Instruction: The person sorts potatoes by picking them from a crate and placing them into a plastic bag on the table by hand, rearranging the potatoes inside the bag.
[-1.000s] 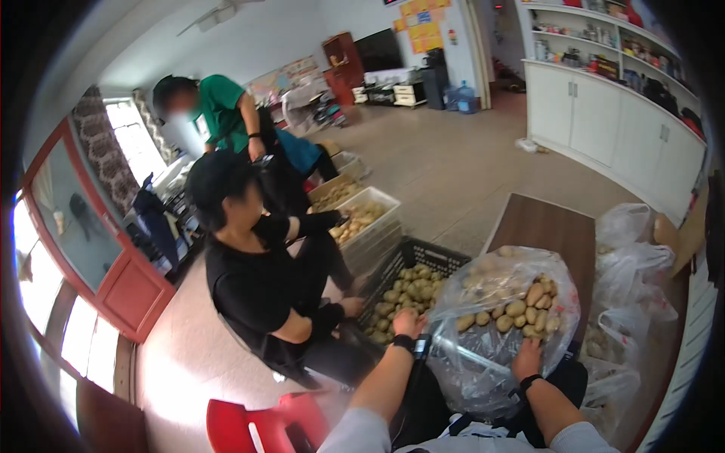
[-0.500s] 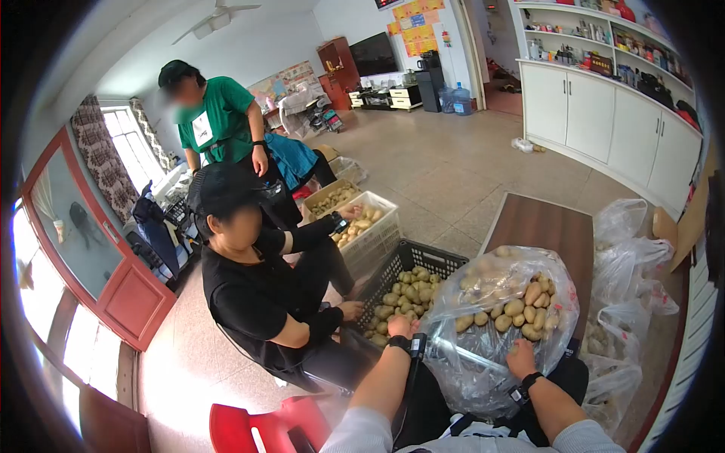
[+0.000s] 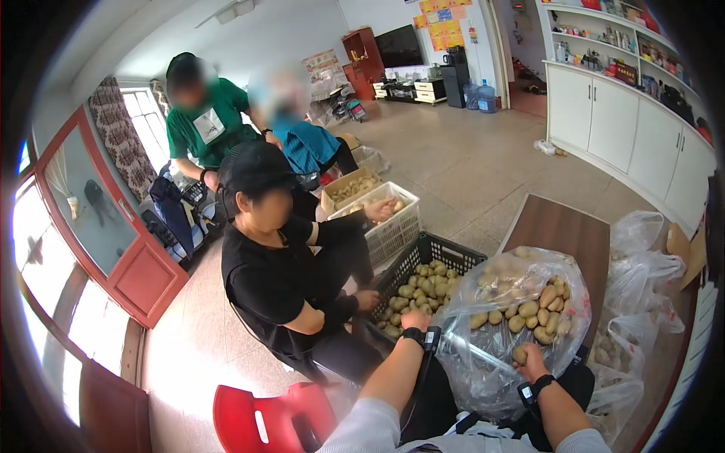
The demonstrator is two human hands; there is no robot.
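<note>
My left hand (image 3: 415, 320) is curled over the right side of a black crate (image 3: 472, 259) of potatoes (image 3: 430, 283); what it holds, if anything, is hidden. In my right hand (image 3: 535, 364) is a potato (image 3: 519, 355), gripped in front of a large clear plastic bag (image 3: 472, 370). The bag lies open toward me, with several potatoes (image 3: 532, 313) inside it. Each of my wrists wears a dark band with a small device.
A person in black (image 3: 276, 287) sits at my left, one hand over a white crate (image 3: 396, 226), the other beside the black one. A person in green (image 3: 204, 124) stands behind. Filled plastic bags (image 3: 634, 302) line the right. A red stool (image 3: 272, 419) stands at lower left.
The view has shifted, so the scene sits further right. The seated person's far hand has lifted at the white crate. The potato in my right hand shows more plainly.
</note>
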